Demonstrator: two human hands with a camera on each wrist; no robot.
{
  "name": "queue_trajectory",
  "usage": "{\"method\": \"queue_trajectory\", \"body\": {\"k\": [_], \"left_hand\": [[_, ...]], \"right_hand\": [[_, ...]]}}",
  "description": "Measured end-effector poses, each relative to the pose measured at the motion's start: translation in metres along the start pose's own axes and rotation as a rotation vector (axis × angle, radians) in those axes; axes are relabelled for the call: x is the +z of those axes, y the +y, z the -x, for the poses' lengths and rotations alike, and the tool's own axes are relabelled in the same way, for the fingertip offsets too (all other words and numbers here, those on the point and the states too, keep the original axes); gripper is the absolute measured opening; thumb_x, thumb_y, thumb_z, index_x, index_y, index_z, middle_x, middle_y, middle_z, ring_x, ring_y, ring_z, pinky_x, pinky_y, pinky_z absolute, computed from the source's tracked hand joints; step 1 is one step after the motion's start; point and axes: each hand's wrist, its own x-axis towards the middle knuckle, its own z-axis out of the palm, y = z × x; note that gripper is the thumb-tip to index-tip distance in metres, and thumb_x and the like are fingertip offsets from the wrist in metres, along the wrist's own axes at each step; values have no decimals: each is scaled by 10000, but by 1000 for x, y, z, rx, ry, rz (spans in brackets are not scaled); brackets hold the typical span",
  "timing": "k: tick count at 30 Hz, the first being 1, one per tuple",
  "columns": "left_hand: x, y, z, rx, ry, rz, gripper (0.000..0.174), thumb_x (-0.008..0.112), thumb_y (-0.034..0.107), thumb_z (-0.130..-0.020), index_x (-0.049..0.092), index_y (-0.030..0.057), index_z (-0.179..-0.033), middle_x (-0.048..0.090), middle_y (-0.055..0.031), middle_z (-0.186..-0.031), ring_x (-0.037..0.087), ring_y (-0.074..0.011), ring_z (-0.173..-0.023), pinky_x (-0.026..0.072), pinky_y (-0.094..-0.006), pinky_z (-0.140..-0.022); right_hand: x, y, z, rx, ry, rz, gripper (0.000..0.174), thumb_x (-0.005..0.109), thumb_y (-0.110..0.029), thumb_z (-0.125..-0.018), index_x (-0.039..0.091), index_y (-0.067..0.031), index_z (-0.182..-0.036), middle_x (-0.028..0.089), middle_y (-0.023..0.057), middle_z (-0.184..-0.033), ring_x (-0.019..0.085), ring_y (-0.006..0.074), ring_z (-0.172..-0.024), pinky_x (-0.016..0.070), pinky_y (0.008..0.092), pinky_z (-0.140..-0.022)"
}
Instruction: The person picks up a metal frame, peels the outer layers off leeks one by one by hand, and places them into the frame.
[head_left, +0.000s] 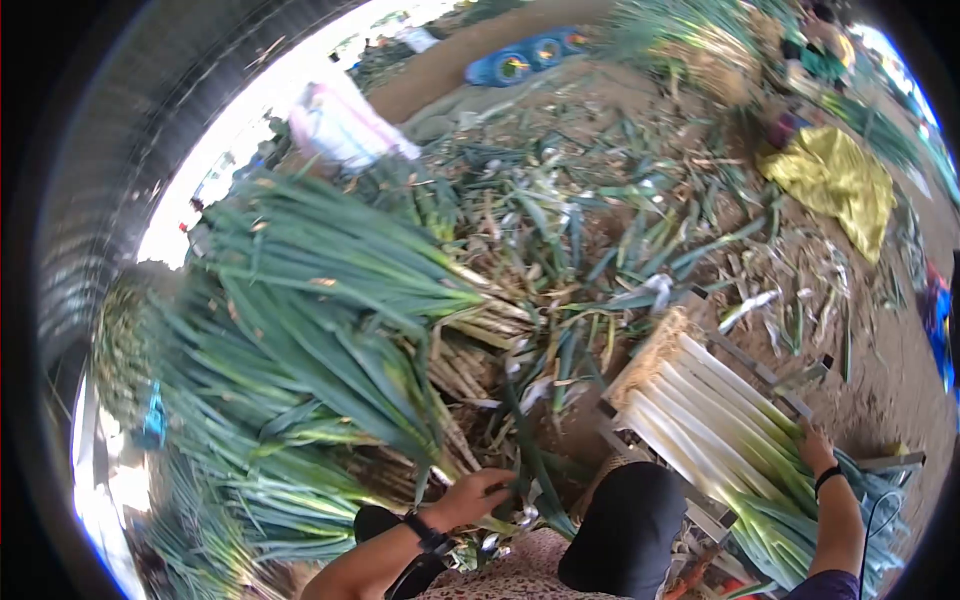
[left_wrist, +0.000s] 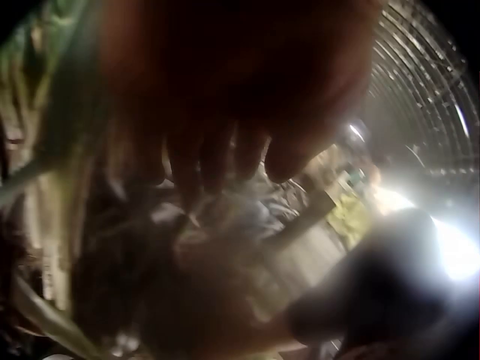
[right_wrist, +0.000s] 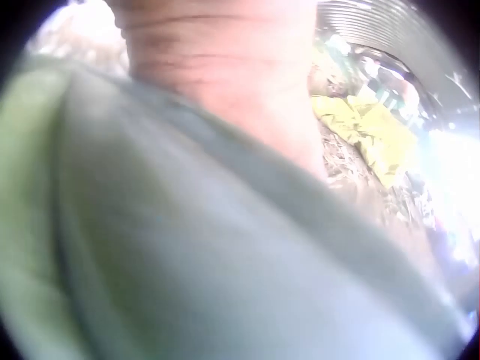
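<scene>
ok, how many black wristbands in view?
2: left band, at the left hand, near the loose leeks; right band, at the right hand, beside the racked leeks. More may be hidden in the background.

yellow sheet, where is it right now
In the head view, the yellow sheet lies on the ground at upper right, beyond the white-stalked leeks.

Landmark: wooden rack (head_left: 775, 378). Trimmed leeks (head_left: 705, 415) lie side by side on it. Leafy leek pile (head_left: 310, 340): on the ground (head_left: 590, 410), left of rack. Loose leaf scraps (head_left: 560, 210): beyond rack. Crumpled sack (head_left: 835, 185): beyond rack, to the right. Bottle pack (head_left: 525, 60): far beyond, to the left.
</scene>
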Motion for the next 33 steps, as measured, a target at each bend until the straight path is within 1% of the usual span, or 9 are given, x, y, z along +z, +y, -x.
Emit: {"method": "queue_trajectory", "body": {"k": [6, 12, 17, 20, 21, 22, 23, 26, 33], "left_hand": [[-34, -134, 145, -369, 579, 471, 380, 606, 287, -872, 571, 44, -1163, 627, -84, -1038, 582, -189, -976, 449, -321, -872], [-85, -216, 198, -193, 1010, 1023, 500, 584, 377, -873, 485, 42, -1231, 572, -121, -1146, 552, -250, -1075, 415, -386, -931], [-83, -293, 221, -202, 1179, 1363, 429, 562, 313, -886, 487, 55, -1221, 539, -127, -1203, 511, -274, -1129, 391, -414, -958], [-89, -308, 227, -204, 1298, 1405, 405, 566, 293, -882, 496, 64, -1209, 564, -110, -1164, 542, -257, -1076, 409, -400, -928], [-89, -312, 231, 73, 1267, 1446, 367, 564, 276, -878, 520, 64, -1174, 595, -97, -1097, 571, -231, -1016, 434, -371, -869], [-99, -296, 236, 26, 1251, 1370, 344, 565, 277, -874, 541, 60, -1139, 613, -85, -1031, 590, -209, -968, 447, -341, -818], [-104, -285, 241, -19, 1241, 1347, 336, 565, 274, -874, 546, 55, -1129, 612, -85, -1024, 593, -205, -954, 448, -337, -811], [-107, -274, 257, -32, 1171, 1305, 347, 545, 298, -891, 537, 37, -1119, 600, -70, -994, 585, -182, -927, 431, -328, -815], [-98, -279, 283, -34, 1114, 1257, 269, 543, 264, -902, 564, 51, -1065, 604, -41, -969, 590, -152, -907, 442, -291, -798]], "right_hand": [[-2, -28, 16, 17, 322, -150, 554, 583, -165, -818, 397, -83, -1333, 424, 202, -1324, 379, 361, -1231, 327, 421, -1013], [-50, -99, 56, -254, 652, -661, 307, 549, -157, -858, 585, 9, -1112, 626, 122, -1056, 572, 233, -997, 413, 310, -900], [-117, -331, 144, -575, 372, -799, 273, 548, -129, -865, 590, 11, -1096, 624, 54, -968, 553, 149, -895, 429, 269, -816], [-62, -452, 149, -885, 207, -342, 287, 585, -111, -845, 584, 22, -1099, 645, 87, -975, 593, 170, -881, 465, 293, -809], [-30, -486, 159, -773, -339, -1029, 344, 601, -135, -838, 557, 11, -1146, 645, 101, -1001, 607, 190, -920, 488, 319, -808], [2, -524, 164, -838, -121, -433, 363, 596, -138, -842, 545, -38, -1188, 637, 99, -1014, 614, 201, -891, 510, 323, -778], [33, -551, 161, -828, -542, -730, 385, 585, -141, -850, 523, -88, -1226, 623, 100, -1042, 619, 213, -884, 512, 332, -771], [141, -634, 158, -1056, -240, 56, 457, 608, -205, -825, 486, -40, -1234, 598, 154, -1085, 592, 257, -964, 483, 351, -821], [234, -724, 193, -439, -375, -757, 889, 784, -224, -655, 281, 0, -1353, 494, 199, -1217, 492, 299, -1108, 388, 393, -921]]}}
